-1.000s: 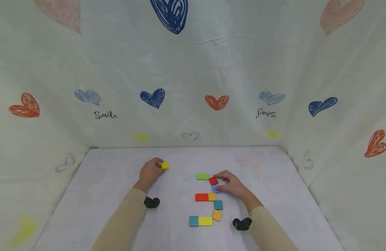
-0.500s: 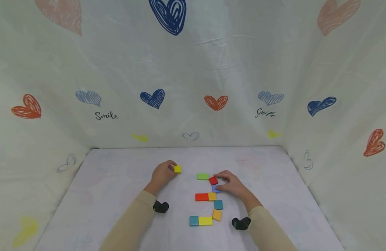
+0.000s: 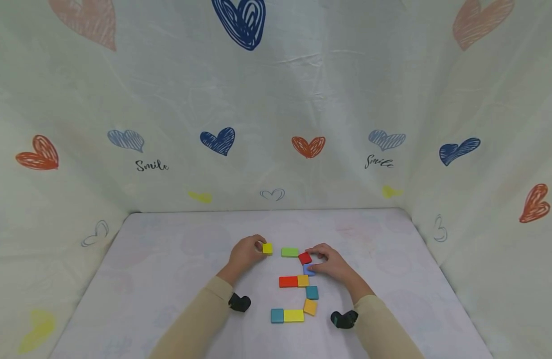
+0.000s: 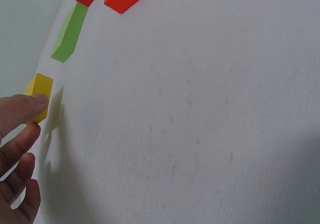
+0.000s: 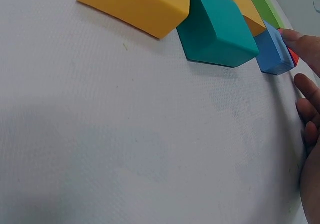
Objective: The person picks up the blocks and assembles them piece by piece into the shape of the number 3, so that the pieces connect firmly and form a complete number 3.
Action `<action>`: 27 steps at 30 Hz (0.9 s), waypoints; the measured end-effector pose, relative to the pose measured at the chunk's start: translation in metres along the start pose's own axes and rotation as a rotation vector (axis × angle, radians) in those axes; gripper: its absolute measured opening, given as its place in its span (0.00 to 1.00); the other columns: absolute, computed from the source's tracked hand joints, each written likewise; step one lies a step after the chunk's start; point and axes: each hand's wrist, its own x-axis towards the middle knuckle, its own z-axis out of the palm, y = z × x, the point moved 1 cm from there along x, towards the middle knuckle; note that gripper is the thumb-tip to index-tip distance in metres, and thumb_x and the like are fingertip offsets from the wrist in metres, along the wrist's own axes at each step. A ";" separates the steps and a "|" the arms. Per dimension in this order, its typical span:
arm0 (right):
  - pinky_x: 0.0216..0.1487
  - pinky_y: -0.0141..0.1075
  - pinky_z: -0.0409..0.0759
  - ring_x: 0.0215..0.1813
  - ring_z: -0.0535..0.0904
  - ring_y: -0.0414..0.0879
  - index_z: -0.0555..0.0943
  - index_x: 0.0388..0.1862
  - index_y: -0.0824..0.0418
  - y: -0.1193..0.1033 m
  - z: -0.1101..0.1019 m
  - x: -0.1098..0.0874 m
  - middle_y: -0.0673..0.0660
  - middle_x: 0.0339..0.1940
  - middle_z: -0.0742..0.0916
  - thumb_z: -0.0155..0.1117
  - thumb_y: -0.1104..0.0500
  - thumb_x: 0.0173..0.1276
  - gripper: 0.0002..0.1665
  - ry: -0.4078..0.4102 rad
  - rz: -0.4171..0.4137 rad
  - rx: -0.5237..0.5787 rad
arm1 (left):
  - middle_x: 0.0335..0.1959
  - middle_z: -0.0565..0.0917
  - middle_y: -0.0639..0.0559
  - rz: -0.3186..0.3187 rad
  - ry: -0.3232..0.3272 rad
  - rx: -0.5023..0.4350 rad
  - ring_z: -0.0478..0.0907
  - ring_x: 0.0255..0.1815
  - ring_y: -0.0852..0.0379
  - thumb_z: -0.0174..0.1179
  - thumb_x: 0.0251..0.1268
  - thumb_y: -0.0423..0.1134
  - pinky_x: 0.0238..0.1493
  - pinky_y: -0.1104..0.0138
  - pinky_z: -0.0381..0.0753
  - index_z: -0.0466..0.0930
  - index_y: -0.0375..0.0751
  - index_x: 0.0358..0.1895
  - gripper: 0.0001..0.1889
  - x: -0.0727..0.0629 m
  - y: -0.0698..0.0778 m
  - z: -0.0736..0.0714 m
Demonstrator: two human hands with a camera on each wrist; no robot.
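My left hand (image 3: 247,254) pinches a small yellow block (image 3: 267,249) between thumb and fingers, just left of a flat green block (image 3: 289,253). In the left wrist view the yellow block (image 4: 40,92) casts a shadow beside it, its far side partly hidden by the thumb. At the far right end of the row, my right hand (image 3: 333,264) has its index finger at a red block (image 3: 304,258) and its thumb on a blue block (image 3: 308,269). The right wrist view shows the thumb over the blue block (image 5: 274,49), with the red one mostly hidden behind it.
Nearer me, the line of blocks goes on: a long red block (image 3: 288,282), an orange block (image 3: 303,281), a teal block (image 3: 312,292), another orange block (image 3: 309,307), a long yellow block (image 3: 293,316) and a teal block (image 3: 277,316). A white cloth wall stands behind the white table (image 3: 168,259).
My left hand has carried the yellow block rightward and slightly nearer, up to beside the green block. My right hand keeps its place at the red and blue blocks.
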 end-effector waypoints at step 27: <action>0.51 0.41 0.73 0.51 0.70 0.46 0.84 0.53 0.45 -0.001 0.001 0.000 0.45 0.51 0.79 0.76 0.56 0.56 0.24 0.014 0.020 -0.010 | 0.27 0.76 0.56 0.015 -0.027 0.062 0.71 0.31 0.56 0.74 0.53 0.36 0.36 0.66 0.74 0.83 0.43 0.46 0.16 -0.001 0.022 0.013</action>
